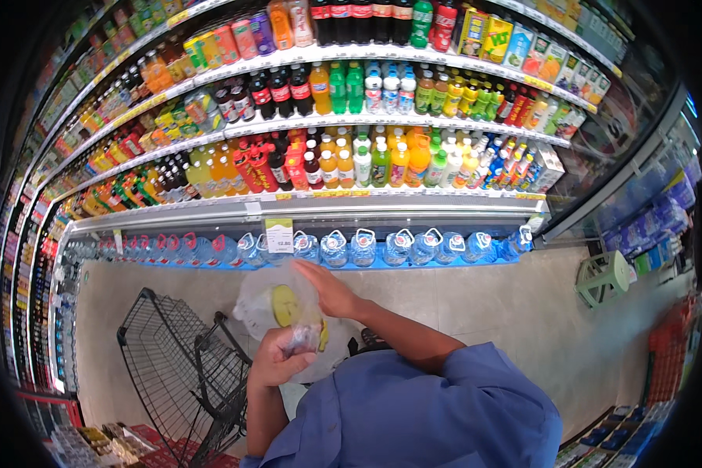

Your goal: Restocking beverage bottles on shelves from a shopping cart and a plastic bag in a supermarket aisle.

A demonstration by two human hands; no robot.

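Holds up a thin, clear plastic bag [257,298] in front of the blue shirt [421,398], above the pale floor [476,304] and just right of the black wire shopping cart [160,335]. With the left hand [278,360], grips bunched clear plastic [305,340] near the bag's lower right side, fingers curled closed around it; hard to tell apart from the bag itself. With the right hand [325,290], reaches across from the other side and touches the bag's upper right edge, fingers nearly straight; cannot tell whether pinching the film or only resting against it. Shows, through or on the film between both hands, a yellow-green patch [285,306], too blurred to name. Faces a long row of large water bottles [363,248] with looped handles, set low behind a price card [280,235], and, higher up, white shelves [320,53] packed with coloured drinks [339,87]. Has a green stool [603,277] well apart on the right, near purple packages [654,222].
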